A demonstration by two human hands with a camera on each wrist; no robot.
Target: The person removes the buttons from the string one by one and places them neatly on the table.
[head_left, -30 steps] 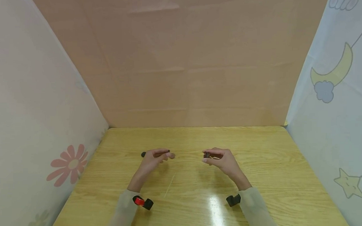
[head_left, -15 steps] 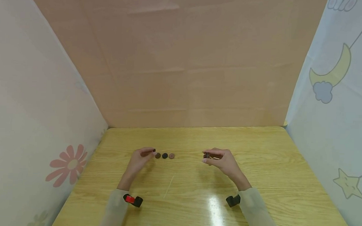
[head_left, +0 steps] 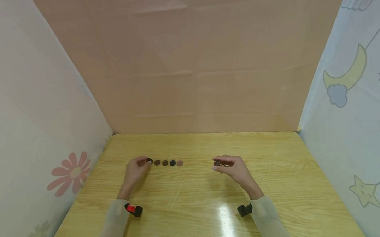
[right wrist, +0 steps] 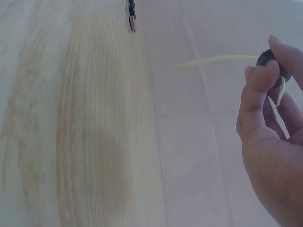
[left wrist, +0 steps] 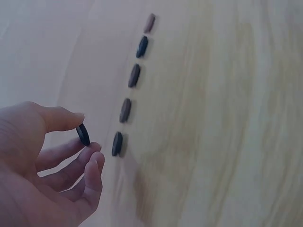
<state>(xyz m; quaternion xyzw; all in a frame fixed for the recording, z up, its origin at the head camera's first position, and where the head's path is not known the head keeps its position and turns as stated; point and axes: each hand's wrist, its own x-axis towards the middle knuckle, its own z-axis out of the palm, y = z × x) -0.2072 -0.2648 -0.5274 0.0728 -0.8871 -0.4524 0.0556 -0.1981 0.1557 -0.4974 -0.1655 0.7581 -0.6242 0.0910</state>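
Discs (head_left: pixel 165 163) lie between left hand (head_left: pixel 134 170), pinching another disc (left wrist: pixel 83 135), and right hand (head_left: pixel 234 167), pinching corded discs (head_left: pixel 217 162).

Laid along the yellowish wood-grain worktop (head_left: pixel 206 193) in a row: five small discs (head_left: pixel 165 163); nearer, a thin pale line (head_left: pixel 178 194).

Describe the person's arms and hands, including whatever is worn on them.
The left sleeve and right sleeve are long and pale, reaching the wrists. A black camera with a red part sits at the left wrist, an all-black one at the right. The left hand and right hand wear no gloves.
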